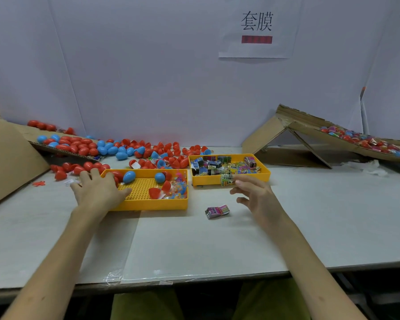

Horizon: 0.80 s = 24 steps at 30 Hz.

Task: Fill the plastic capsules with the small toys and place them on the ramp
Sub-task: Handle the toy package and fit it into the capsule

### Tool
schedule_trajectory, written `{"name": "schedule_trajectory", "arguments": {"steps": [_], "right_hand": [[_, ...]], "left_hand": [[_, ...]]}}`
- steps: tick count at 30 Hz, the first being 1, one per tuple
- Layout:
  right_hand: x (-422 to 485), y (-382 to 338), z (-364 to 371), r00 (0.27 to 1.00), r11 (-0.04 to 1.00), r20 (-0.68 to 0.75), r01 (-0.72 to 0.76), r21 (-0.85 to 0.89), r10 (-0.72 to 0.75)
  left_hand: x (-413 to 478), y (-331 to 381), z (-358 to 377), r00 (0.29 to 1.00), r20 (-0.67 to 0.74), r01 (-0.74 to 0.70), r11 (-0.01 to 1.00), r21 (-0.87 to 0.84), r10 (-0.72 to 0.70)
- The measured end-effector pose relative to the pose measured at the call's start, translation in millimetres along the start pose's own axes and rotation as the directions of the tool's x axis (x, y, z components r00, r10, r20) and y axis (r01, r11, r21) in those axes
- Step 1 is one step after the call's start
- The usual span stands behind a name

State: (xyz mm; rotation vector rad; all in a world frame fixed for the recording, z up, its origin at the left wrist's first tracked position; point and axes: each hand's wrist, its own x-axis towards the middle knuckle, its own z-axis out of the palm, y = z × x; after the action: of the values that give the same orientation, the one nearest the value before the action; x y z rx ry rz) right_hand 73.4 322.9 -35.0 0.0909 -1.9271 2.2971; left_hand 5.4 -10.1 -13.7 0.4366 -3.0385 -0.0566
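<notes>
- Pale bench set against a white partition bearing a paper sign.
- Red and blue capsules heaped at rear left; others lie on the cardboard ramp at right.
- Left hand, fingers spread, rests on the left yellow tray.
- Right hand pinches a toy packet at the front wall of the right yellow tray.

The left hand covers the left end of the left tray. The ramp is cut off by the right edge; its capsules are too small to distinguish. Print on the toy packets is illegible. One packet at the right hand fingertips is blurred; grip cannot be confirmed.
</notes>
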Motion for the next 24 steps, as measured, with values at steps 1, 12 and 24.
{"name": "schedule_trajectory", "arguments": {"steps": [1, 12, 24], "right_hand": [[0.1, 0.2, -0.1, 1.0, 1.0, -0.001, -0.001, 0.0, 0.001], [0.1, 1.1, -0.2, 1.0, 1.0, 0.022, -0.007, 0.002, 0.007], [-1.1, 1.0, 1.4, 0.999, 0.999, 0.02, -0.036, -0.031, 0.037]], "left_hand": [[0.0, 2.1, 1.1, 1.0, -0.001, -0.007, 1.0, -0.003, 0.007], [12.2, 2.0, -5.9, 0.98, 0.151, -0.103, 0.982, -0.158, 0.127], [-14.0, 76.6, 18.4, 0.959, -0.15, -0.285, 0.831, -0.477, 0.242]]}}
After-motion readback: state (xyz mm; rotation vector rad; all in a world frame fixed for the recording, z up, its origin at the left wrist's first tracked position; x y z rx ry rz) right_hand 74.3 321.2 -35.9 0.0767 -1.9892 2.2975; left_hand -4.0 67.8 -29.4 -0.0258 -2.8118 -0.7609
